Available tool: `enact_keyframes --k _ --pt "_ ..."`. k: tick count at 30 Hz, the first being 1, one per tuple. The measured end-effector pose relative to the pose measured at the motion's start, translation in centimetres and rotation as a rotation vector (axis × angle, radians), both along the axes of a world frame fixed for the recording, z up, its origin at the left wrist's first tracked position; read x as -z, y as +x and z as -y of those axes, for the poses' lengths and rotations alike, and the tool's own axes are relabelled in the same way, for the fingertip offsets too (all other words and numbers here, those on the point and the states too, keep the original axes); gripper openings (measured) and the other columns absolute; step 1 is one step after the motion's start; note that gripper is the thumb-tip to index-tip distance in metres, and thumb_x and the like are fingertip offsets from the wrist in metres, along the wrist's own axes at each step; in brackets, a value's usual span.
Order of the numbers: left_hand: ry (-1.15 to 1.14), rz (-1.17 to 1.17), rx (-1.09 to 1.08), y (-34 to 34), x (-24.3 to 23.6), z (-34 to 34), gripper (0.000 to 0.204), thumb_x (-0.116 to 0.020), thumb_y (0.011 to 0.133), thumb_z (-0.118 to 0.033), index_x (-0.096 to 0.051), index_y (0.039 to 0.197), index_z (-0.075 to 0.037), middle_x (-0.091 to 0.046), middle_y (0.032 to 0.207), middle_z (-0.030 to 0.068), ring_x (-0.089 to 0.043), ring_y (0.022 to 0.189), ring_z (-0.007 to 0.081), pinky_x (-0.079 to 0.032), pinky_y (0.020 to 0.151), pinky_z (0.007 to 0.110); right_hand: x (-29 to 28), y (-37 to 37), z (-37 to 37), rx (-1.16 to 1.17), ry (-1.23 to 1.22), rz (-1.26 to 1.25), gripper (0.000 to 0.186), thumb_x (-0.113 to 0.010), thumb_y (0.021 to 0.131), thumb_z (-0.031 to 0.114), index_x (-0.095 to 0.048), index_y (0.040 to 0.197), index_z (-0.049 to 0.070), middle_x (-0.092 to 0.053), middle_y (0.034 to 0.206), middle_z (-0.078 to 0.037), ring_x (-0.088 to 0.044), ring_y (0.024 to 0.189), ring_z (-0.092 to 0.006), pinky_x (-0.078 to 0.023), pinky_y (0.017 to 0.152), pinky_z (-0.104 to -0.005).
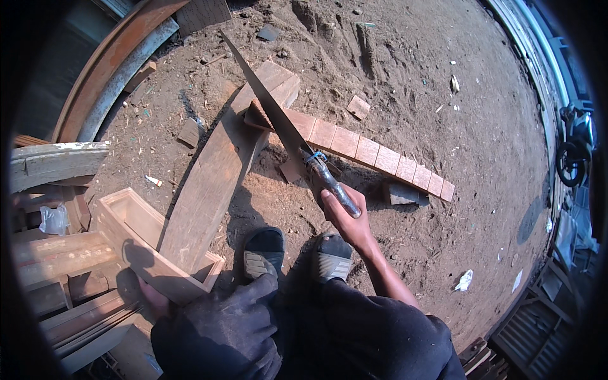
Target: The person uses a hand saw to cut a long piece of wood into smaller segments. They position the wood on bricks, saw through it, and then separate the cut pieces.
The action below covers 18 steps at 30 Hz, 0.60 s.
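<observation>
My right hand [348, 221] grips the taped handle of a hand saw [272, 107], whose long blade angles up and left above the wood. A wide plank [202, 183] lies diagonally, its near end inside a wooden box [158, 266]. Across its far part sits a narrow board [367, 152] scored at even intervals, with its right end over a dark block [402, 193]. My left hand [152, 291] is low at the left against the box's outer side, partly shadowed, its fingers mostly hidden.
Stacked lumber [69, 247] crowds the lower left, curved beams [101, 76] the upper left. My sandalled feet [263, 253] stand on dirt [481, 158] scattered with scraps. A motorbike [570, 155] and a slatted metal frame [525, 329] are along the right.
</observation>
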<state>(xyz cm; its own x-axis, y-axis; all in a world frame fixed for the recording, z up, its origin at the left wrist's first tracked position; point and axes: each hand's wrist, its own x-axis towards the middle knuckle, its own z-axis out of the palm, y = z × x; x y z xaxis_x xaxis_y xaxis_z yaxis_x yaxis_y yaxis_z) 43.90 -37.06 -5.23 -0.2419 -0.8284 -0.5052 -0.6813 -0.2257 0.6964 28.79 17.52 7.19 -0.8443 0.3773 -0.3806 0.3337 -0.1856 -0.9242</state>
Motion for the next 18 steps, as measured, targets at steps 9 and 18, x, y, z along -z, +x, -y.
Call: enact_keyframes --k 9,18 --pt "-0.036 -0.048 0.102 -7.9 -1.3 4.1 0.037 -0.057 0.095 -0.023 -0.050 0.121 0.003 -0.058 0.113 0.0128 -0.058 0.095 0.0172 -0.046 0.083 0.027 -0.5 0.2 -0.3 0.012 0.036 0.058 0.025 -0.062 0.093 0.025 -0.057 0.081 0.003 -0.049 0.061 0.006 -0.040 0.054 -0.0017 -0.029 0.046 -0.0205" --pt "-0.087 -0.104 0.167 -13.6 -3.8 8.7 0.037 -0.056 0.095 -0.023 -0.050 0.121 0.003 -0.058 0.113 0.0130 -0.058 0.094 0.0172 -0.046 0.082 0.027 0.0 0.0 0.1 -0.010 -0.012 0.032 0.026 -0.062 0.093 0.025 -0.057 0.079 0.004 -0.048 0.060 0.006 -0.040 0.053 -0.0019 -0.030 0.046 -0.0206"
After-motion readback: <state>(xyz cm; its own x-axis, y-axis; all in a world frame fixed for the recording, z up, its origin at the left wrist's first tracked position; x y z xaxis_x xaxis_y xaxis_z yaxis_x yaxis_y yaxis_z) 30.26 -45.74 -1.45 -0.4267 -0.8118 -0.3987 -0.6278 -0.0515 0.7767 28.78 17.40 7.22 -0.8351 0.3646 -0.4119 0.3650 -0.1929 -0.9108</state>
